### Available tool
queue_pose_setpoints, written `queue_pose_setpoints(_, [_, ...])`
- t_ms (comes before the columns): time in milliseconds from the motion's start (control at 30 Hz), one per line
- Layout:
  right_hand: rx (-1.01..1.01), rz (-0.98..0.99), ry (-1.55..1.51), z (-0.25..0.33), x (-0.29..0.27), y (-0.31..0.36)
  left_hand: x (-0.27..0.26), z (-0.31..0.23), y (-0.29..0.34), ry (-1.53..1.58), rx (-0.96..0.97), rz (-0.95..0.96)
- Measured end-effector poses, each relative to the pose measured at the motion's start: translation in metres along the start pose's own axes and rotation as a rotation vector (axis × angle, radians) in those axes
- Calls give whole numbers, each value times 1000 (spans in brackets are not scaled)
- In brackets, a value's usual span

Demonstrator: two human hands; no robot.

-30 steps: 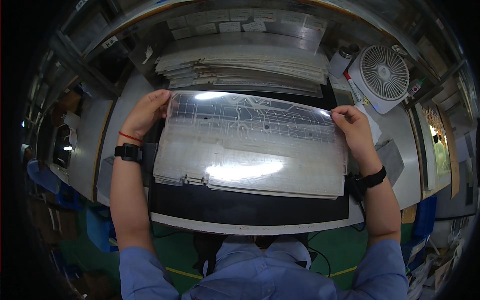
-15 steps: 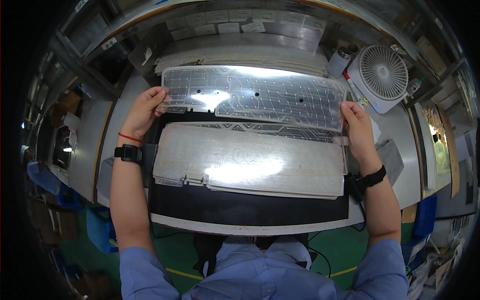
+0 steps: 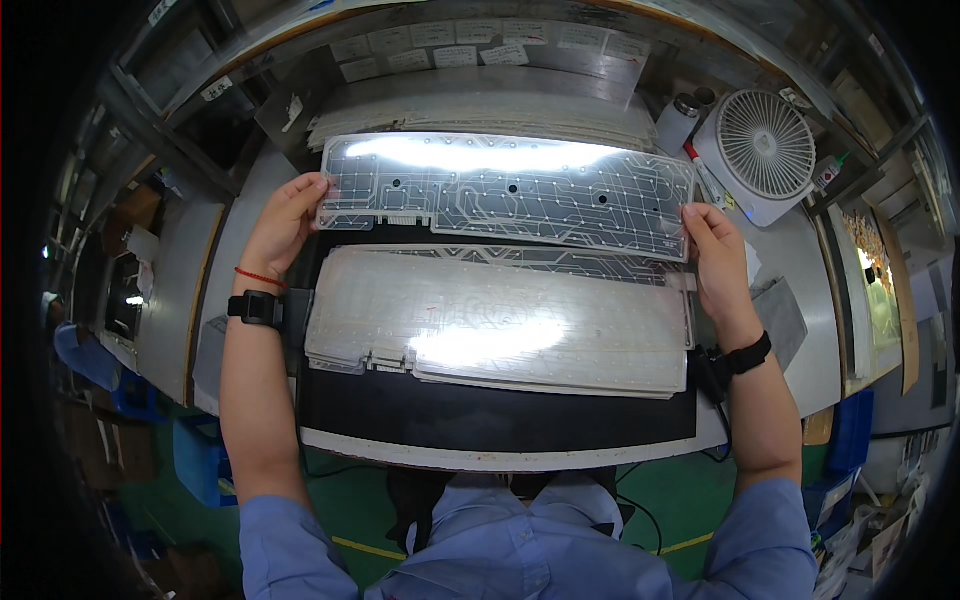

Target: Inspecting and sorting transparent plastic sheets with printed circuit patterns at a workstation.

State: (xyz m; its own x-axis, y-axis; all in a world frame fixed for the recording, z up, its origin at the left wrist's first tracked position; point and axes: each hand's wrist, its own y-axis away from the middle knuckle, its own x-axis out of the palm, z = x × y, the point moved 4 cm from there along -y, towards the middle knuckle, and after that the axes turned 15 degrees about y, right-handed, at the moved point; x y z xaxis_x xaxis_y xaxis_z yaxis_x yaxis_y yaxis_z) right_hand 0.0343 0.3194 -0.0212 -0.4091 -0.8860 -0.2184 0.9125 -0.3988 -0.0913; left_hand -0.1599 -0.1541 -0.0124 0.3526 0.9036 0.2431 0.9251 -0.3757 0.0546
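Clear circuit film [image 3: 480, 210] held up by both ends, just past the near stack [image 3: 580, 295]

L hand [image 3: 284, 225] pinched the film's L end, thumb and bent fingers pressed tog. on the edge. R hand [image 3: 718, 250] did the same at the R end, thumb on the near side; its other fingers were partly hidden, so can't tell how far they curled. Red braided cord [image 3: 260, 274] on the L wrist, plus a black strap [image 3: 262, 307] w/ a boxy module; another dark band [image 3: 748, 355] on the R wrist.

Film: long, thin, rectangular, rounded corners, stepped notch in the near edge L of ctr. Glossy see-thru plastic w/ pale fine lines, dots & a few dark round spots; bright glare along the far half. It sat in the air btwn the near stack and the rear stack [image 3: 480, 112], overlapping the latter in view; height can't be told.

Near stack: milky, smooth sheets, edges slightly uneven, small tabs at near L, white glare mid-top. Under it, a flat matte black mat [image 3: 500, 415] on a pale-edged workbench [image 3: 500, 461].

Rear stack: thin grayish sheets, layered edges. Further R: round-grilled white plastic fan [image 3: 768, 145], shiny cylindrical flask [image 3: 680, 122]. Behind, rectangular paper slips [image 3: 460, 57] on a panel. Below: smooth green floor [image 3: 350, 515], blue bin [image 3: 200, 460].
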Motion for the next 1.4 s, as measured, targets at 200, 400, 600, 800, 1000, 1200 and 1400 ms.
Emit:
queue_pose_setpoints(200, [-27, 6, -8, 4, -1, 1, 2, -1, 0, -14, 5, 14])
queue_pose_setpoints(400, [-18, 32, -14, 4, -6, 2, -1, -1, 1, -9, -4, 45])
queue_pose_setpoints(600, [-20, 10, -125, 17, -1, 5, -7, 0, 3, 49, 74, -79])
queue_pose_setpoints(800, [-80, 44, -91, 7, 0, 3, -6, 1, -1, -28, -9, 38])
queue_pose_setpoints(1000, [-26, -5, -7, 11, 2, 5, 8, -6, 4, 28, 12, 6])
queue_pose_setpoints(1200, [8, 105, -109, -2, -1, -1, 14, -6, 5, 32, 77, 7])
queue_pose_setpoints(1400, [51, 48, -178, 5, 6, 2, -3, 2, -1, 22, -30, 28])
